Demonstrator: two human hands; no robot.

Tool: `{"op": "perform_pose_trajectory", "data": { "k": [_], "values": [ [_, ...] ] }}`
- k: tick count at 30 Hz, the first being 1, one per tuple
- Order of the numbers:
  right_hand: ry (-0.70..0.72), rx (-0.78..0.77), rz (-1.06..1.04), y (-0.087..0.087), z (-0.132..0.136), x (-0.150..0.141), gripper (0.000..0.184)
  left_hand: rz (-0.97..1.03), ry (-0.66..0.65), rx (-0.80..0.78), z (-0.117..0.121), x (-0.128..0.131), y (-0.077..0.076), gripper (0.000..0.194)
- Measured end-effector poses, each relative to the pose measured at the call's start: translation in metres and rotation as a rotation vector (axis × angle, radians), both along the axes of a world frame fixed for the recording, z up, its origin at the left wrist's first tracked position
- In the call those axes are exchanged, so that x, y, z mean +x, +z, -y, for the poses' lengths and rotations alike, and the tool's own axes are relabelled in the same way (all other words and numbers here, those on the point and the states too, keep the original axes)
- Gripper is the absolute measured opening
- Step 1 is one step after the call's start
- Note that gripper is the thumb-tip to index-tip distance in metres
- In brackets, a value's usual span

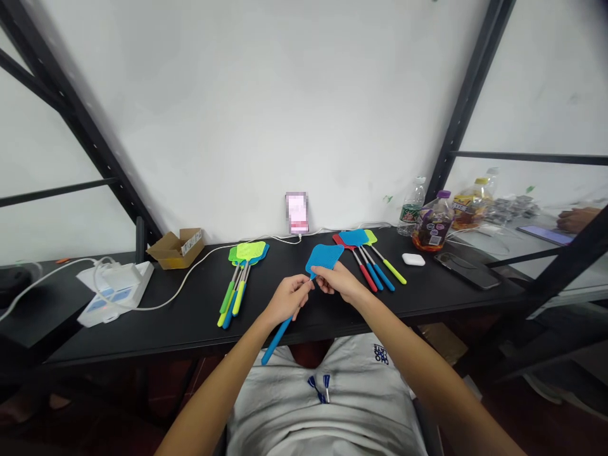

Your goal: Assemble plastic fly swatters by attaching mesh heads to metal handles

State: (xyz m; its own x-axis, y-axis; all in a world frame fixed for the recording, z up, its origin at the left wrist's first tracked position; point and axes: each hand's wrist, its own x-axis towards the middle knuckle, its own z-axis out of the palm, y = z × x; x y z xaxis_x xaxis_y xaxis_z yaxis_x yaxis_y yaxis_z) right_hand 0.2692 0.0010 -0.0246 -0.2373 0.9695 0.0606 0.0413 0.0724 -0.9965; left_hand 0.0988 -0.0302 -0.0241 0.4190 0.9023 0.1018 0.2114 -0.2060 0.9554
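Observation:
Both my hands hold one blue fly swatter point(324, 256) over the black table point(190, 316). My left hand point(285, 299) is closed round its blue handle, which sticks out toward my lap. My right hand point(338, 280) pinches the shaft just below the blue head. To the left lies a pile of green and blue swatters point(242, 273). To the right lies another pile of red, blue and green swatters point(368, 256).
A phone point(297, 213) leans on the wall behind, charging by a white cable. A cardboard box point(177, 248) and a white power strip point(116, 288) sit at left. A white earbud case point(413, 259), a dark phone point(465, 269) and bottles point(433, 225) stand at right. Another person's hand point(577, 218) shows far right.

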Motion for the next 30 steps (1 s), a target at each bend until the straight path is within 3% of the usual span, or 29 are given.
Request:
{"op": "perform_pose_trajectory", "data": {
  "k": [7, 13, 20, 24, 27, 30],
  "values": [
    [-0.007, -0.042, -0.324, 0.004, 0.002, -0.001, 0.039, 0.155, -0.064, -0.057, -0.005, -0.004, 0.002, 0.030],
    [-0.082, -0.049, -0.435, 0.003, 0.001, -0.003, 0.040, 0.275, -0.158, -0.181, -0.009, -0.007, 0.002, 0.031],
    [-0.217, -0.012, -0.518, 0.006, 0.005, -0.014, 0.043, 0.334, -0.182, -0.250, -0.007, -0.008, 0.007, 0.028],
    [-0.366, 0.041, -0.627, 0.009, -0.003, -0.003, 0.044, 0.323, -0.214, -0.314, -0.006, -0.011, 0.008, 0.029],
    [-0.379, 0.136, -0.354, 0.009, -0.009, 0.017, 0.042, 0.251, -0.165, -0.264, -0.009, -0.011, 0.004, 0.027],
    [-0.163, 0.092, 0.147, 0.008, -0.011, 0.030, 0.039, 0.184, -0.058, -0.180, -0.012, -0.010, 0.001, 0.026]
  ]
}}
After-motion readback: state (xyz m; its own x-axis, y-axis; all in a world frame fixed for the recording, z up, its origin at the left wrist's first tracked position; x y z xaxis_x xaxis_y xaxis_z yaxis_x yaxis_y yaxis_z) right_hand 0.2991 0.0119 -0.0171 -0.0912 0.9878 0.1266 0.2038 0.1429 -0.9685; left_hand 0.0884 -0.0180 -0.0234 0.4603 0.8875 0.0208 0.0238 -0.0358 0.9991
